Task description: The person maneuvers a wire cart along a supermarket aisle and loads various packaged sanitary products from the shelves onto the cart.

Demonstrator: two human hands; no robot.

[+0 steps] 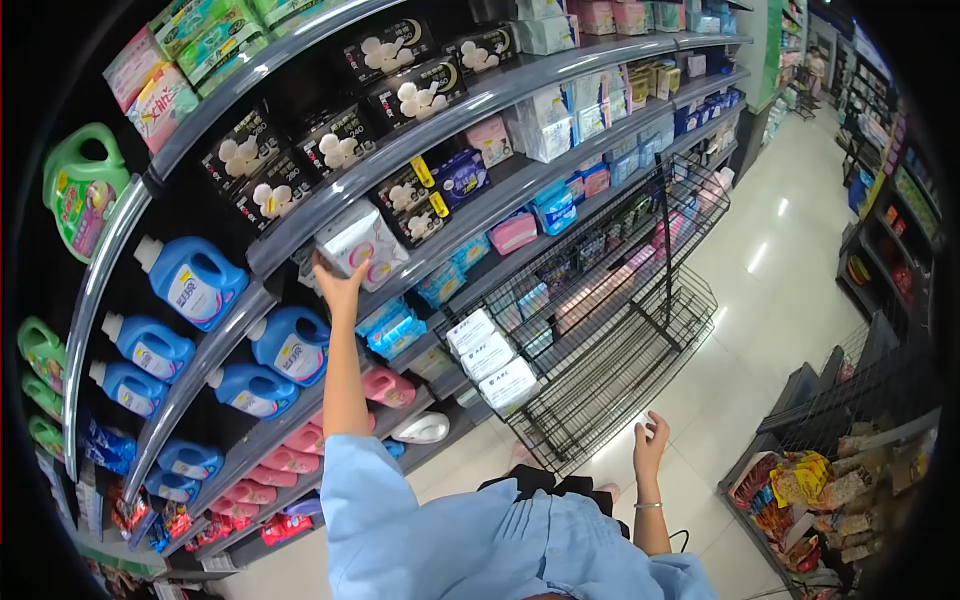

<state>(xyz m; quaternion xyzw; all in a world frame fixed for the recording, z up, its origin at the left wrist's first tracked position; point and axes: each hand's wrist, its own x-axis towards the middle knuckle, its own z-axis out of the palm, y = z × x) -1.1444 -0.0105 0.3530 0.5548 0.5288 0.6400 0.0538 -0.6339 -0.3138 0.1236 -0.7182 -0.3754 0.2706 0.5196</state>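
Observation:
My left hand [340,287] reaches to the shelf, its thumb and fingers gripping the near edge of a white pack with pink markings [352,240], which looks like sanitary pads. The pack sits at the shelf's front, below black boxes with white flower prints [270,190]. My right hand [650,445] hangs low near the wire cart with nothing in it, the fingers loosely bent and apart. Three white packs [487,352] lie in a row at the near left end of the black wire shopping cart [610,365].
Blue detergent jugs [200,283] and pink bottles [290,460] fill the shelves on the left. A bin of bagged snacks [815,490] stands at the lower right. The tiled aisle [765,240] runs to the upper right, where a person [814,72] stands far off.

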